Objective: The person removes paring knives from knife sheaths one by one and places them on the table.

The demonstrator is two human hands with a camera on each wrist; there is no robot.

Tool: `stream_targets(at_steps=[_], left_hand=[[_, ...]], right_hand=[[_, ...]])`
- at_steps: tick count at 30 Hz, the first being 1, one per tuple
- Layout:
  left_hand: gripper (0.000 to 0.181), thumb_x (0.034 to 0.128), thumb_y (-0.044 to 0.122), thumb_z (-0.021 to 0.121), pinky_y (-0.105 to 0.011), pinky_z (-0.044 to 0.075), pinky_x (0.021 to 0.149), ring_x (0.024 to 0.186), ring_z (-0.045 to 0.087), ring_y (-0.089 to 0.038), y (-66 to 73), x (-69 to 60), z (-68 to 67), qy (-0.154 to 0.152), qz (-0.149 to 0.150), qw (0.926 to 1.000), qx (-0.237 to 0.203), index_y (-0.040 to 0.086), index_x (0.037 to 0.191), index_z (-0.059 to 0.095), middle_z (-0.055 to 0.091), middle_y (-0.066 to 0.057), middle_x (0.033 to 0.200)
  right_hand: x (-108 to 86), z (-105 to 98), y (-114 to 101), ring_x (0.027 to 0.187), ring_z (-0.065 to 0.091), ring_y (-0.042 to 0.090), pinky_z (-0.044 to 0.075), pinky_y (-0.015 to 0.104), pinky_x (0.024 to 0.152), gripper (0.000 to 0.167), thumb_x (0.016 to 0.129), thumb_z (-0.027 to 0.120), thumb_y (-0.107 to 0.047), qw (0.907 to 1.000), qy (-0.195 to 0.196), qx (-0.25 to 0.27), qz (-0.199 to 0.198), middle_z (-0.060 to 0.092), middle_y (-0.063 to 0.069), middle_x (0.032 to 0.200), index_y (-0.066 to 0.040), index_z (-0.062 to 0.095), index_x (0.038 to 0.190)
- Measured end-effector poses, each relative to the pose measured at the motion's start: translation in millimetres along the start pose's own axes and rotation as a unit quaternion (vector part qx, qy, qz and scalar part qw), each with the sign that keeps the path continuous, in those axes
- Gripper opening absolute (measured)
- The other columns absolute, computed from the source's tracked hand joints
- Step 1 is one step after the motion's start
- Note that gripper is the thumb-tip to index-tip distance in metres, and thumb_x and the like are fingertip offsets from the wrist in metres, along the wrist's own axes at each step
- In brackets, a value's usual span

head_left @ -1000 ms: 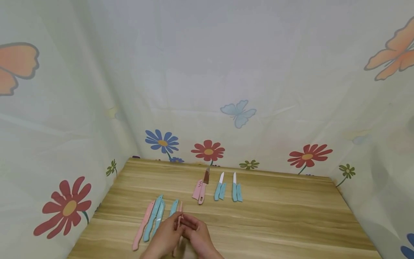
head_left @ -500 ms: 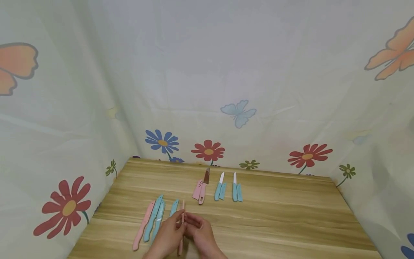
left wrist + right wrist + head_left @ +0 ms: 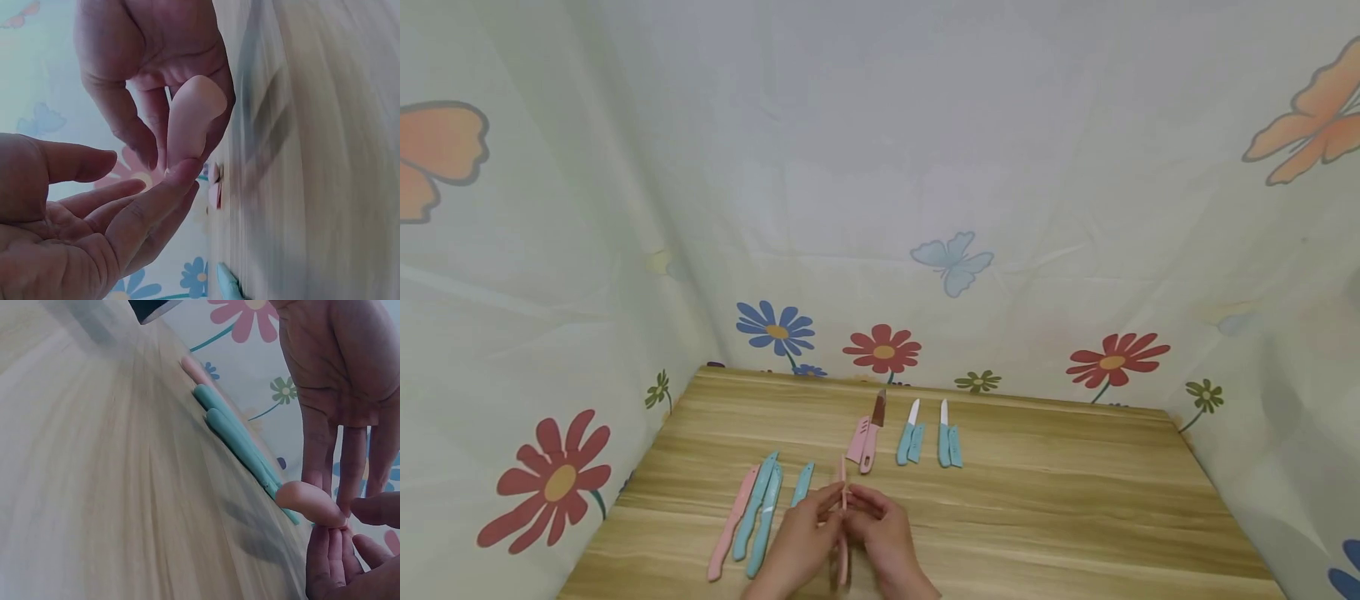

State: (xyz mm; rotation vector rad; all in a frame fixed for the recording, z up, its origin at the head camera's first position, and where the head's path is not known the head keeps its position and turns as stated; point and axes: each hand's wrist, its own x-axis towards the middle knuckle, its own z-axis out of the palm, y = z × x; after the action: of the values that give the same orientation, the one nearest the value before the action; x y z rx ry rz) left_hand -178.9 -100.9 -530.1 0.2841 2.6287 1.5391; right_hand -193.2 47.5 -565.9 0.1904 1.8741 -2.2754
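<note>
A pink knife [image 3: 842, 560] is held between both hands near the front of the table, seen edge-on, its handle towards the person. My left hand [image 3: 805, 537] holds it from the left, and my right hand [image 3: 883, 533] from the right; their fingertips meet around its middle. In the left wrist view, the rounded pink handle [image 3: 190, 115] juts out between the hands. The right wrist view has the handle [image 3: 309, 503] just above the tabletop. Fingers hide the knife's middle, and whether a sheath covers its blade is unclear.
Left of the hands lie a pink knife [image 3: 732, 523], two blue knives [image 3: 756, 506] [image 3: 766, 522] and another blue piece [image 3: 802, 483], partly hidden. Farther back, a pink-handled knife [image 3: 869, 446] and two blue-handled knives [image 3: 905, 446] [image 3: 944, 446] lie unsheathed, each beside its sheath. A flowered curtain [image 3: 1000, 325] surrounds the table.
Both hands have moved to the right with the pink knife, which now stands straighter in the head view. More of the blue knife at the left shows.
</note>
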Motion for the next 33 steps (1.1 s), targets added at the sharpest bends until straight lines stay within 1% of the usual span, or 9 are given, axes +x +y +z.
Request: stream_targets(at_steps=[6, 8, 10, 13, 15, 21, 23, 28, 33], left_hand=[[0.046, 0.1033, 0.016, 0.059, -0.051, 0.06, 0.092, 0.118, 0.069, -0.037, 5.4, 2.0, 6.2, -0.01, -0.003, 0.9999, -0.005, 0.003, 0.147, 0.056, 0.063, -0.022, 0.141], [0.046, 0.1032, 0.016, 0.06, -0.047, 0.061, 0.089, 0.119, 0.068, -0.037, 6.6, 3.0, 8.2, -0.009, -0.006, 0.9999, -0.01, 0.004, 0.148, 0.055, 0.063, -0.021, 0.142], [0.047, 0.1026, 0.015, 0.061, -0.039, 0.062, 0.085, 0.119, 0.068, -0.037, 7.3, 3.5, 9.7, -0.01, -0.008, 0.9997, -0.02, 0.006, 0.149, 0.055, 0.062, -0.02, 0.143], [0.049, 0.1002, 0.01, 0.062, -0.028, 0.061, 0.078, 0.117, 0.069, -0.035, 6.9, 5.2, 12.1, -0.007, -0.014, 0.9987, -0.049, 0.008, 0.148, 0.055, 0.063, -0.018, 0.143], [0.049, 0.0981, 0.005, 0.063, -0.024, 0.061, 0.077, 0.116, 0.068, -0.034, 6.3, 6.5, 14.4, 0.001, -0.014, 0.9975, -0.069, 0.007, 0.147, 0.055, 0.064, -0.019, 0.14], [0.049, 0.0941, 0.001, 0.065, -0.024, 0.061, 0.076, 0.111, 0.069, -0.03, 4.7, 13.3, 21.0, 0.021, -0.025, 0.9931, -0.113, 0.003, 0.143, 0.056, 0.063, -0.017, 0.127], [0.05, 0.0941, 0.004, 0.067, -0.024, 0.061, 0.075, 0.11, 0.069, -0.029, 4.8, 14.7, 22.4, 0.023, -0.027, 0.9938, -0.106, 0.004, 0.143, 0.056, 0.064, -0.016, 0.123], [0.05, 0.094, 0.006, 0.07, -0.024, 0.061, 0.073, 0.108, 0.07, -0.032, 5.5, 16.0, 24.9, 0.013, -0.021, 0.9949, -0.098, -0.002, 0.141, 0.056, 0.065, -0.02, 0.123], [0.05, 0.0952, 0.006, 0.069, -0.027, 0.062, 0.071, 0.102, 0.071, -0.027, 3.5, 21.0, 30.0, -0.007, -0.033, 0.9909, -0.131, -0.004, 0.142, 0.055, 0.064, -0.021, 0.122]], right_hand=[[0.0, -6, -1, 0.107, 0.069, 0.016, 0.058, 0.022, 0.085, 0.055, 0.082, 0.067, 0.011, 1.0, 0.006, -0.001, -0.003, 0.071, 0.02, 0.124, 0.009, 0.06, 0.137], [0.1, -9, -1, 0.108, 0.069, 0.016, 0.059, 0.023, 0.087, 0.055, 0.084, 0.067, 0.01, 1.0, 0.007, 0.001, 0.001, 0.071, 0.019, 0.125, 0.007, 0.059, 0.138], [0.8, -12, -1, 0.109, 0.069, 0.017, 0.059, 0.024, 0.088, 0.054, 0.086, 0.069, 0.007, 1.0, 0.009, 0.0, 0.004, 0.071, 0.018, 0.126, 0.005, 0.059, 0.139], [1.9, -17, -2, 0.109, 0.069, 0.016, 0.06, 0.025, 0.088, 0.054, 0.087, 0.07, 0.006, 0.9999, 0.013, 0.007, 0.008, 0.071, 0.018, 0.126, 0.004, 0.059, 0.14], [2.6, -19, -3, 0.108, 0.069, 0.015, 0.059, 0.025, 0.087, 0.055, 0.087, 0.07, 0.007, 0.9997, 0.016, 0.013, 0.011, 0.071, 0.017, 0.125, 0.005, 0.058, 0.14], [1.5, -23, -6, 0.104, 0.07, 0.012, 0.059, 0.023, 0.085, 0.058, 0.085, 0.073, 0.007, 0.9992, 0.029, 0.026, 0.011, 0.072, 0.017, 0.123, 0.008, 0.056, 0.141], [0.4, -24, -7, 0.104, 0.07, 0.012, 0.059, 0.023, 0.084, 0.058, 0.085, 0.074, 0.006, 0.9991, 0.034, 0.025, 0.009, 0.073, 0.016, 0.122, 0.008, 0.057, 0.14], [-1.9, -28, -10, 0.104, 0.07, 0.012, 0.059, 0.022, 0.084, 0.058, 0.084, 0.075, 0.006, 0.999, 0.038, 0.021, 0.007, 0.074, 0.014, 0.12, 0.006, 0.058, 0.139], [-2.9, -33, -14, 0.104, 0.07, 0.013, 0.059, 0.023, 0.086, 0.058, 0.084, 0.074, 0.006, 0.9992, 0.035, 0.016, 0.005, 0.073, 0.016, 0.121, 0.006, 0.058, 0.14]])
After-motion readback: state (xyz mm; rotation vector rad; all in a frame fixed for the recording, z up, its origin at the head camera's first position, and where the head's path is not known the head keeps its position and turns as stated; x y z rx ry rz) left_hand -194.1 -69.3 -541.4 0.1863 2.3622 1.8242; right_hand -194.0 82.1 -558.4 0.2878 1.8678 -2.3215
